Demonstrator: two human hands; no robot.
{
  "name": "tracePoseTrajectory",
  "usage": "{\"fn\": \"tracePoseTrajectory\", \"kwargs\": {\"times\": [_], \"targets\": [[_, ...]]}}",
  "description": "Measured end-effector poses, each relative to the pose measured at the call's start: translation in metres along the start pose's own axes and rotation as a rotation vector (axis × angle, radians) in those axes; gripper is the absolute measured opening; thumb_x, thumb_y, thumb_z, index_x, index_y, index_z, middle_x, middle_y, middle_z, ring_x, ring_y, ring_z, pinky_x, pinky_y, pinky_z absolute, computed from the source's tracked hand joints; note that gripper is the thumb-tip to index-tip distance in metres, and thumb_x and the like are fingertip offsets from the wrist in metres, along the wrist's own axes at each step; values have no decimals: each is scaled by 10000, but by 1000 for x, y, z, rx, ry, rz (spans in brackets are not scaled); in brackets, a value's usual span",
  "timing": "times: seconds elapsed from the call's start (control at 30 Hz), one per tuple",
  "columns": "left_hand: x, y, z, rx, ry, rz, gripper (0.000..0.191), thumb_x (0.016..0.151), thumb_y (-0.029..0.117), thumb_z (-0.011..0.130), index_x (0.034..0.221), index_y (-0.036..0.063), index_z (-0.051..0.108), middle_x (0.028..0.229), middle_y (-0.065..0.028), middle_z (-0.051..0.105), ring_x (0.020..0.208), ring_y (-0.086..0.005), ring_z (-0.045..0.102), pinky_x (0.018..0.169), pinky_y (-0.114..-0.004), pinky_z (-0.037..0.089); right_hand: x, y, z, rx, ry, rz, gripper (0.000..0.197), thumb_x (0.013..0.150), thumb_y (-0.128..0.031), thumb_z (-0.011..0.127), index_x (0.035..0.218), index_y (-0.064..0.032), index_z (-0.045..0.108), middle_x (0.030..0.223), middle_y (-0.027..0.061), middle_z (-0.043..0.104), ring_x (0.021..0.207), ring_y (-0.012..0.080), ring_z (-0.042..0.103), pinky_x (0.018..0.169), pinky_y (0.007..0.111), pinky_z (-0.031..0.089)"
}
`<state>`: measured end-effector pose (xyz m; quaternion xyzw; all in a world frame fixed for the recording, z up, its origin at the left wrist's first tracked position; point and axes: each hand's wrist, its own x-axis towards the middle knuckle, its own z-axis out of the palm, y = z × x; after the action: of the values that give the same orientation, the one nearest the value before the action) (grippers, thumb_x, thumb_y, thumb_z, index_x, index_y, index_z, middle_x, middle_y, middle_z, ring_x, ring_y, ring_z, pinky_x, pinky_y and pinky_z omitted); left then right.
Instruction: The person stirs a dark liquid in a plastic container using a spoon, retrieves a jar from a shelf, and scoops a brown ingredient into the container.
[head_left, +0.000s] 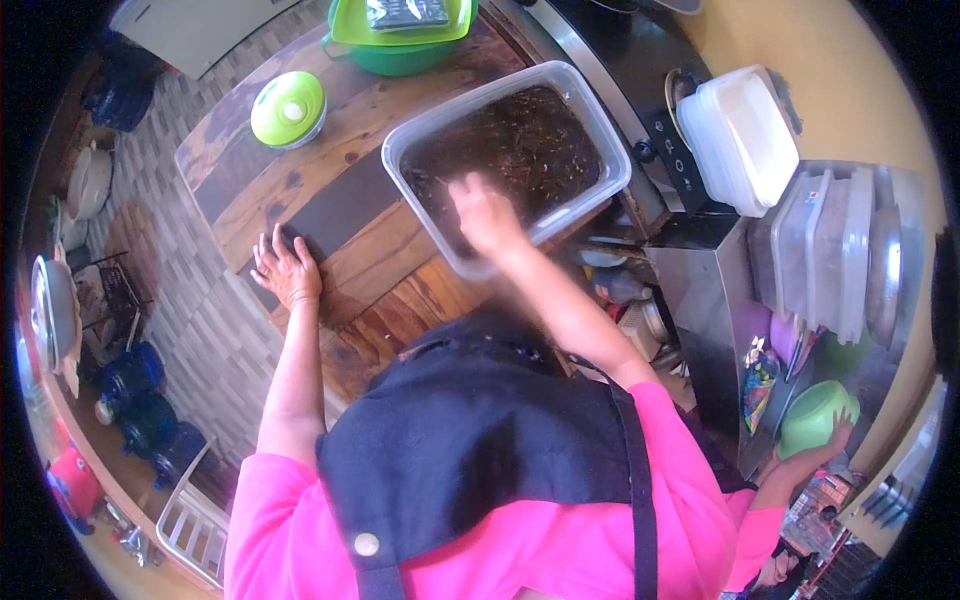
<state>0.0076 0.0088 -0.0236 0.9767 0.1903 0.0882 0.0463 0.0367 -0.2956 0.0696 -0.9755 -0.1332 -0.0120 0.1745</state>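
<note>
My left hand (289, 271) rests palm down on the wooden table (390, 300), its fingers spread and nothing in it. A large translucent plastic tub (466, 109) stands at the table's right side, near the stove. Dark brown matter with scattered pale flecks (525, 142) covers its bottom; what it is cannot be told. My right hand (480, 214) reaches over the tub's near wall into it, fingers curled and blurred by motion. Whether the fingers pinch anything is not visible.
A round container with a lime lid (289, 109) and a green basin (405, 58) stand on the table. Stacked white tubs (739, 142) lean by the black stove (637, 82). At lower right, another person's hand (840, 435) holds a green bowl (814, 412) near a metal-sided unit (697, 300).
</note>
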Motion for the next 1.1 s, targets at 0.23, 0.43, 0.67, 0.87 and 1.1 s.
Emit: {"fn": "tracePoseTrajectory", "kwargs": {"times": [0.23,0.43,0.67,0.87,1.1], "targets": [[0,-3,1,6,-18,-7,452,872,400,399,1283,216,366,1357,-65,296,1290,-259,208,1020,-542,119,32,56,-4,-108,-14,150,142,749,-25,436,874,-40,501,888,205,497,683,383,583,589,466,490],[0,0,-1,23,-42,-18,454,875,407,394,1289,222,359,1364,-60,289,1293,-252,204,1026,-529,118,41,126,-21,-273,56,227,198,879,-168,353,911,-30,491,906,233,521,698,377,595,601,468,497],[0,-1,0,27,-32,-17,453,877,411,393,1288,223,360,1360,-55,294,1295,-247,202,1030,-523,118,45,169,-48,-499,28,244,146,825,-103,415,923,-56,512,865,186,506,692,336,605,590,431,506],[-2,-4,2,31,-29,-21,457,875,412,394,1288,220,361,1363,-55,291,1293,-249,207,1029,-524,121,5,170,-66,-549,-9,159,155,794,-124,450,784,-11,555,785,212,584,645,329,619,548,428,504],[0,-2,1,17,-30,-12,458,875,404,393,1289,212,360,1362,-60,293,1290,-253,212,1022,-536,129,-28,138,-104,-581,-295,301,183,751,-95,470,752,14,617,765,241,609,705,322,636,616,410,516]]}}
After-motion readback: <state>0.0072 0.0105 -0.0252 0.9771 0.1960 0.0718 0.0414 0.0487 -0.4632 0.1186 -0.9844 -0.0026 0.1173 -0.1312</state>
